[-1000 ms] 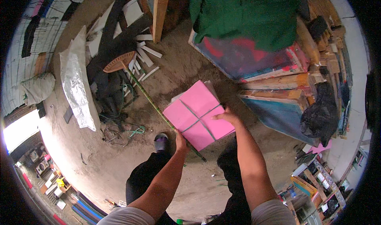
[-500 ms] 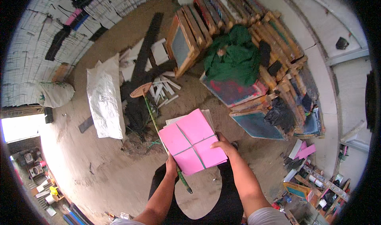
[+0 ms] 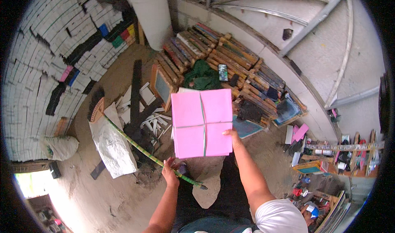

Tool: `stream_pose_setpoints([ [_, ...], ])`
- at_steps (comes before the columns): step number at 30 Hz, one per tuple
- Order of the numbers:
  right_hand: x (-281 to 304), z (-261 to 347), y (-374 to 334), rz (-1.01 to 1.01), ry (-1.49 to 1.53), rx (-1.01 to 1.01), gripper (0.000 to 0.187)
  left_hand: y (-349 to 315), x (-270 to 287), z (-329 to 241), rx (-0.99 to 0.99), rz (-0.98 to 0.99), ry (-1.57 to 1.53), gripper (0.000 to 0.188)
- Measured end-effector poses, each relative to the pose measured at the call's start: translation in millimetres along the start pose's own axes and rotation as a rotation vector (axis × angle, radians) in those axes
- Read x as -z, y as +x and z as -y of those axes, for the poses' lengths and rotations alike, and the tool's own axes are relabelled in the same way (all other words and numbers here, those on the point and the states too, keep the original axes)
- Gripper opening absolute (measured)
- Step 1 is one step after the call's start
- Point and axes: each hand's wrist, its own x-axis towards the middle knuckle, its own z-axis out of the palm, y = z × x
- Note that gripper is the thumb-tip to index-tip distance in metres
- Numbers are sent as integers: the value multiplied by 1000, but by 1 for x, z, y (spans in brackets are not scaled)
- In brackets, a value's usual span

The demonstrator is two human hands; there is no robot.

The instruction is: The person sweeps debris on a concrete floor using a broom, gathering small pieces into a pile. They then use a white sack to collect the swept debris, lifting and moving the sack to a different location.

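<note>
Right hand [image 3: 235, 138] pinching pink bundle [image 3: 188, 109], its fingers hidden underneath, left hand [image 3: 170, 176] closed around broom handle [image 3: 141, 149]

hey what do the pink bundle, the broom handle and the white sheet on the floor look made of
Pink bundle: probably matte paper or thin card, judging by its flat, layered edges. Broom handle: smooth-looking, green-and-yellow banded; maybe bamboo, or tape-wrapped wood. White sheet: likely glossy plastic, being creased with bright highlights.
</note>
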Motion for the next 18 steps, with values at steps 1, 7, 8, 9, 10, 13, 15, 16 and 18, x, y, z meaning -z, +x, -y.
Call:
stream_pose_setpoints([
  [1, 13, 15, 2, -18, 35, 9, 57, -2, -10, 2, -17, 1, 18, 55],
  [7, 82, 125, 38, -43, 131, 174, 54, -23, -89, 20, -34, -100, 101, 57],
  [8, 88, 140, 44, -56, 170, 152, 55, -30, -105, 20, -35, -105, 125, 57],
  [9, 92, 160, 50, -64, 205, 133, 55, -36, -122, 21, -38, -110, 143, 57],
  [10, 97, 179, 56, -80, 231, 125, 56, -35, -130, 36, -14, -143, 140, 57],
  [13, 114, 216, 63, -147, 298, 114, 59, -57, -176, 47, 20, -122, 205, 58],
  [15, 125, 240, 77, -155, 296, 156, 60, -64, -197, 61, 11, -125, 261, 57],
  [16, 136, 247, 93, -134, 302, 117, 60, -67, -212, 68, 9, -130, 290, 56],
  [18, 161, 255, 113, -114, 293, 114, 61, -74, -237, 79, -7, -128, 346, 55],
])
